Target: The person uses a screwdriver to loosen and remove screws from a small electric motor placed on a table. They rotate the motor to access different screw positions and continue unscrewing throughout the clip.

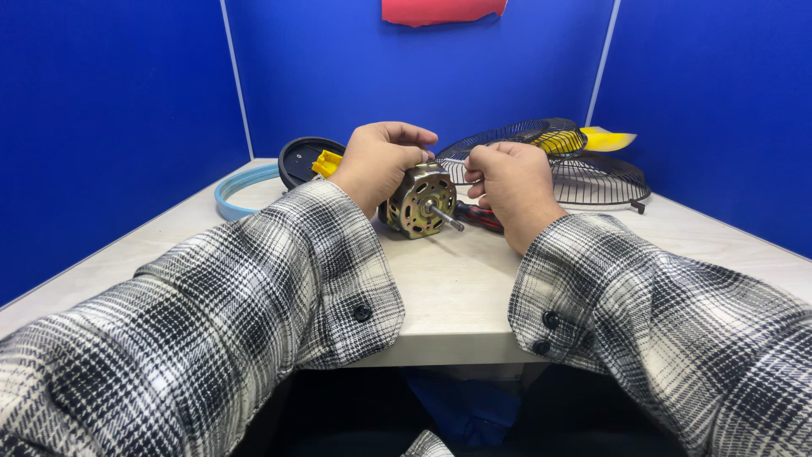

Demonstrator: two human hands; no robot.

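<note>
There is one round metal motor [420, 200] with one thin shaft [446, 216] sticking out, and two hands, a left hand [378, 162] and a right hand [508, 182], are on it. Behind them sit two black wire fan guards [584, 173], one blue ring [239, 188] and one black round disc [300, 158]. I count two yellow pieces [326, 162], one red-handled tool [484, 218] and one red thing [440, 10] up on the wall.

Your brass-coloured fan motor [420, 200] sits at centre frame on the pale table [457, 288], its perforated round housing on its side, steel shaft angled toward the lower right.
</note>
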